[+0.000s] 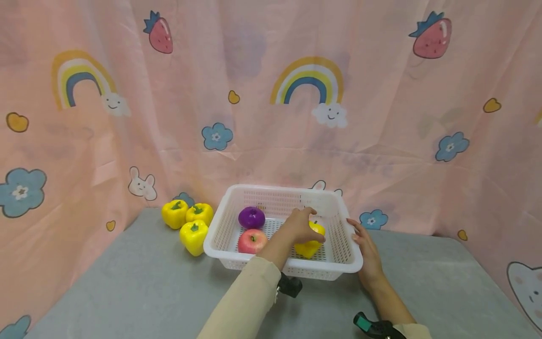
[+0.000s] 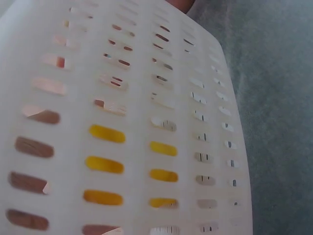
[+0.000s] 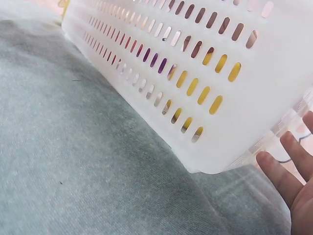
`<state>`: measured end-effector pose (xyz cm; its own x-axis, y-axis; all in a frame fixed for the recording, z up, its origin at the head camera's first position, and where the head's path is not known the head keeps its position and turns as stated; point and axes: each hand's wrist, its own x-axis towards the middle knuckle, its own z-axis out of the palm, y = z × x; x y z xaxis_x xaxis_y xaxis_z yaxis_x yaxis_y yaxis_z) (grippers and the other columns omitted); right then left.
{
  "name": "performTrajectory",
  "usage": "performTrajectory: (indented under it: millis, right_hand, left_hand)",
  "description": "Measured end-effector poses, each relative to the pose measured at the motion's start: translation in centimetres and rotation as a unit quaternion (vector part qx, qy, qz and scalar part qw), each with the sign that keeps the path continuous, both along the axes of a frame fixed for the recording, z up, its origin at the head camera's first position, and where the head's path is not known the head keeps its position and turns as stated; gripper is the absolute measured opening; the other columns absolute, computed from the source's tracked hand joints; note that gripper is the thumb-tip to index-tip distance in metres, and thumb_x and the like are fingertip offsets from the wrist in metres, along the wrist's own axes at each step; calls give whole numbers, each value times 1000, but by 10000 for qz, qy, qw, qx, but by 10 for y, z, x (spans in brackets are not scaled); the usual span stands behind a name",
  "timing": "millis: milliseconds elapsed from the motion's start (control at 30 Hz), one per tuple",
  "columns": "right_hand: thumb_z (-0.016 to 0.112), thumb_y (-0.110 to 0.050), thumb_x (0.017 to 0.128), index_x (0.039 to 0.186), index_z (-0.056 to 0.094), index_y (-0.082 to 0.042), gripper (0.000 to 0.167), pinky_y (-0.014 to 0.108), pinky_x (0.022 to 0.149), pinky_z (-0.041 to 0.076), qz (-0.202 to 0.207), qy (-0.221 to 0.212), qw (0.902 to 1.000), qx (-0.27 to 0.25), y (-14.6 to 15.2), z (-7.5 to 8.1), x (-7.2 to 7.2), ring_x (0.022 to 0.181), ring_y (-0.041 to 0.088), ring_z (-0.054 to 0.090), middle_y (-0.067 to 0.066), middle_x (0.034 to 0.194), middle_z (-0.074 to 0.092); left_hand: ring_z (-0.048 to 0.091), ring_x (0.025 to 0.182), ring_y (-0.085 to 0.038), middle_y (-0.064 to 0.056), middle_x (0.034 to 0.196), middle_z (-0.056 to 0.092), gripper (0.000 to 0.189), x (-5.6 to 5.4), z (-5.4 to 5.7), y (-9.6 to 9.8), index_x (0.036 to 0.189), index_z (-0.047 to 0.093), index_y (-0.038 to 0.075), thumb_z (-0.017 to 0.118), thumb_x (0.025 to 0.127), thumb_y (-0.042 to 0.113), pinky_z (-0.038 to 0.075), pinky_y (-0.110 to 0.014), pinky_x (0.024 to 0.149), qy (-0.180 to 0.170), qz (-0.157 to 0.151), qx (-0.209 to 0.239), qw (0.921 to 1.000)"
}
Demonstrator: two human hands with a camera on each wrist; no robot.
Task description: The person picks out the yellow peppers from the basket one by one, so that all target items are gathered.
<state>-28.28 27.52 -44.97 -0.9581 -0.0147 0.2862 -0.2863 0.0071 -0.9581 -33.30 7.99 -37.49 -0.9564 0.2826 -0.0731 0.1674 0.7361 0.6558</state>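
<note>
A white plastic basket (image 1: 292,270) stands on the table. My left hand (image 1: 296,228) reaches into its right part, over yellow bell pepper (image 1: 308,249). The thumb crosses in front of the yellow, and a gap shows between the forefinger and the pepper; whether one or two peppers lie under the hand I cannot tell. My right hand (image 1: 369,256) rests against the basket's right side, its fingers (image 3: 276,171) spread and fairly straight. Inside, on the left, are a purple onion-like vegetable (image 1: 251,218) and a red-pink apple (image 1: 252,241). Yellow shows through slots in both wrist views.
Several yellow bell peppers, one of them a front pepper (image 1: 194,238), stand on the grey tabletop (image 1: 139,287) just left of the basket. A pink printed curtain (image 1: 262,155) hangs behind the table. Both wrists wear black devices.
</note>
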Motion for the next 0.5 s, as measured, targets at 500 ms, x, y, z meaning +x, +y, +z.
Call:
performTrajectory:
  millis: [500]
  right_hand:
    - [33, -28, 109, 153, 33, -14, 46, 32, 79, 63, 3, -72, 10000, -37, 0, 0, 2, 99, 12, 71, -8, 139, 51]
  left_hand:
    - [56, 96, -18, -7, 127, 51, 60, 2, 4, 3, 133, 61, 22, 84, 78, 33, 57, -36, 98, 453, -129, -56, 9989]
